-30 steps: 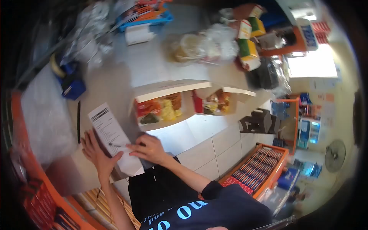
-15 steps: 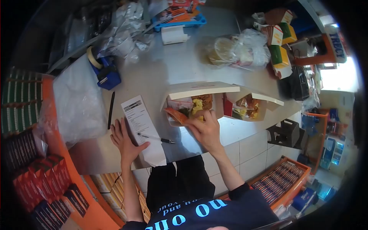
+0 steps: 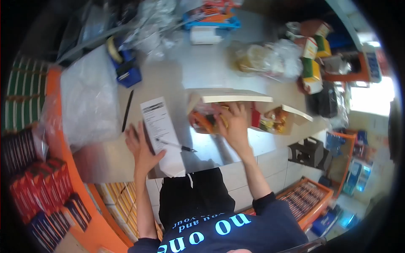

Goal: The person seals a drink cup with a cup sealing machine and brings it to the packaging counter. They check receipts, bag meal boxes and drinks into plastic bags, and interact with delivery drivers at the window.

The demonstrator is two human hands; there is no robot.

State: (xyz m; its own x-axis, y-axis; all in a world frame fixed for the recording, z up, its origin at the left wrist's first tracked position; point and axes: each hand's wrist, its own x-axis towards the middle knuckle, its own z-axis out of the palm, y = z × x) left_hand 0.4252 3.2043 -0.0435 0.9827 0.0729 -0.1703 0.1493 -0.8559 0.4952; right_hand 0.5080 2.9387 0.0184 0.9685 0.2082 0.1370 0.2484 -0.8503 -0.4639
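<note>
My left hand (image 3: 143, 149) lies on the metal table with its fingers spread, its thumb over the edge of a printed receipt (image 3: 158, 124). A pen (image 3: 185, 148) rests across the receipt. My right hand (image 3: 237, 128) reaches into an open cardboard food box (image 3: 236, 97) from its front side. Its fingers are blurred and partly inside, so their grip is not clear. An orange packet (image 3: 205, 122) leans at the box's left, beside the hand; yellow and brown food shows around the fingers. A second open food box (image 3: 297, 113) with food stands to the right.
A black stick-like item (image 3: 128, 110) and a blue tape dispenser (image 3: 128, 74) lie at the left, near clear plastic bags (image 3: 88, 105). At the back are a blue basket (image 3: 230, 23) and a plastic-wrapped bundle (image 3: 274, 59). A dark stool (image 3: 310, 152) stands right of the table.
My right hand has moved from the near edge deeper into the left food box, and the orange packet sits lower in it. My left hand stays beside the receipt. The view has shifted slightly.
</note>
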